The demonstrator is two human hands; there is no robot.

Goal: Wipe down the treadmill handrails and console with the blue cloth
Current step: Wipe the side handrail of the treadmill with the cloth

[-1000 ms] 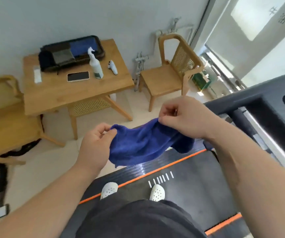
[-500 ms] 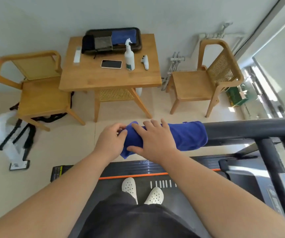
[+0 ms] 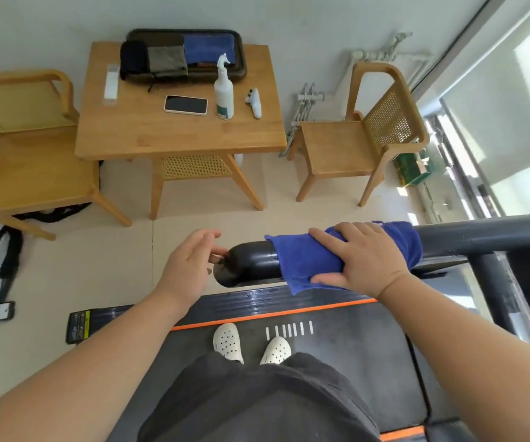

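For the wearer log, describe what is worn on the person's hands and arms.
The left hand and right hand are bare: no gloves, rings, watch or wristband show. No sleeve shows either, right up to the frame's edge.

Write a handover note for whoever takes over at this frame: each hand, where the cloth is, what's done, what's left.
Hands: the right hand grips the blue cloth, which is wrapped over the treadmill handrail near its rounded end. The left hand is open and holds nothing, with its fingers beside the rail's end; contact is unclear.
Done: the cloth is on the rail. How much has been wiped cannot be told.
Left: the rest of this handrail, the other handrail and the console.
Nearby: a spray bottle stands on the wooden table.
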